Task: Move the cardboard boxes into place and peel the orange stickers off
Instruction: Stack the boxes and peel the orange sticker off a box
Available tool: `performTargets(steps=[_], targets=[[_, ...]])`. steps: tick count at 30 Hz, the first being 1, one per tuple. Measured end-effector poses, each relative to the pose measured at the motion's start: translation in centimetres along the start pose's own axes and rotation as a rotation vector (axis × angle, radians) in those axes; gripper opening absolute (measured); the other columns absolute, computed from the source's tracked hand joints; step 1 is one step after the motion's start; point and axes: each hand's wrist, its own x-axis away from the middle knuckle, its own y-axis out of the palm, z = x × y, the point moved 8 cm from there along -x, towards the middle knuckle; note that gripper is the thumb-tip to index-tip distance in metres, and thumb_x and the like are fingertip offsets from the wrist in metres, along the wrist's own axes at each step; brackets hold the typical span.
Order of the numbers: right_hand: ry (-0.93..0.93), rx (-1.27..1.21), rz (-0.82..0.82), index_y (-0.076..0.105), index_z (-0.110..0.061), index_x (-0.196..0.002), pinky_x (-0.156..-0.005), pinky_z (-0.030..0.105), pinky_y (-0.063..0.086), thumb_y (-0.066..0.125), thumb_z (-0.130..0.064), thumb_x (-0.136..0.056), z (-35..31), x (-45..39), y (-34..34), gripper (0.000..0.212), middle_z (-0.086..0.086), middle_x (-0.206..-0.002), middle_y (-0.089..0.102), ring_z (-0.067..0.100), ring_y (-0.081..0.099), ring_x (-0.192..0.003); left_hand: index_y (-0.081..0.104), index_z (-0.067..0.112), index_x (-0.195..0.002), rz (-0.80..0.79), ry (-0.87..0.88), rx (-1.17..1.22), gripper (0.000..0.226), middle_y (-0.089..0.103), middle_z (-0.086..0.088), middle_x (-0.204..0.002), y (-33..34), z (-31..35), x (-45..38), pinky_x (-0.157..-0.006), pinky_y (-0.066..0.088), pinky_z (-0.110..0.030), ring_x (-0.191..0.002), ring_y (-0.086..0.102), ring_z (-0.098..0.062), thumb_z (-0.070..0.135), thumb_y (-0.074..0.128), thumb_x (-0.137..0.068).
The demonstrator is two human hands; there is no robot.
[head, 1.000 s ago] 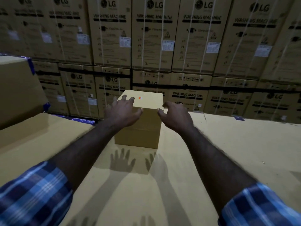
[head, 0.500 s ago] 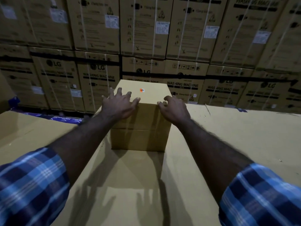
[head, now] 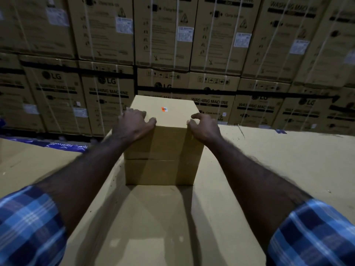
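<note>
We grip the upright cardboard box (head: pixel 163 143) with left hand (head: pixel 134 123) and right hand (head: pixel 204 126), fingers curled over its top edges; the orange sticker (head: pixel 163 109) faces up.

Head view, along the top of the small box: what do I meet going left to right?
Left hand gripping the box's left top edge → orange sticker on the top face of the small cardboard box → right hand at the right top edge.

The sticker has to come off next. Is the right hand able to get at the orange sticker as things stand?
Probably yes. The orange sticker lies uncovered on top of the small box, between both hands; the right hand grips the near right edge, with bare cardboard between.
</note>
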Motion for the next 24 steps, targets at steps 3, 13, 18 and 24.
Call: performTargets(steps=[3, 13, 18, 24], targets=[[0.018, -0.036, 0.004, 0.056, -0.02, -0.133, -0.091, 0.043, 0.054, 0.059, -0.037, -0.093, 0.6, 0.8, -1.4, 0.043, 0.011, -0.136, 0.056, 0.026, 0.059, -0.114, 0.063, 0.017, -0.122, 0.041, -0.001, 0.024, 0.053, 0.062, -0.013, -0.122, -1.2, 1.6, 1.1, -0.086, 0.052, -0.046, -0.112, 0.057, -0.033, 0.055, 0.051, -0.087], [0.002, -0.01, 0.141, 0.062, -0.023, -0.125, -0.086, 0.045, 0.056, 0.056, -0.037, -0.092, 2.3, 7.9, -11.9, 0.036, 0.008, -0.126, 0.064, 0.023, 0.064, -0.103, 0.06, 0.018, -0.127, 0.114, 0.119, 0.087, 0.053, 0.067, -0.009, -0.116, -5.3, 11.2, 7.9, -0.068, 0.053, -0.03, -0.088, 0.063, -0.02, 0.053, 0.057, -0.087], [-0.03, 0.052, 0.193, 0.064, -0.021, -0.123, -0.083, 0.042, 0.057, 0.054, -0.034, -0.093, 4.0, 13.6, -19.3, 0.034, 0.008, -0.121, 0.066, 0.017, 0.063, -0.093, 0.059, 0.023, -0.129, 0.12, 0.139, 0.08, 0.053, 0.057, -0.01, -0.132, -6.3, 17.3, 14.9, -0.071, 0.043, -0.03, -0.106, 0.06, -0.028, 0.055, 0.052, -0.089], [-0.05, 0.094, 0.22, 0.065, -0.02, -0.123, -0.059, 0.02, 0.046, 0.055, -0.03, -0.095, 6.8, 22.6, -27.2, 0.032, 0.008, -0.119, 0.067, 0.012, 0.061, -0.083, 0.053, 0.029, -0.134, 0.059, 0.108, 0.038, 0.054, 0.046, -0.008, -0.144, -7.1, 23.7, 24.9, -0.075, 0.039, -0.032, -0.118, 0.054, -0.029, 0.059, 0.047, -0.09]])
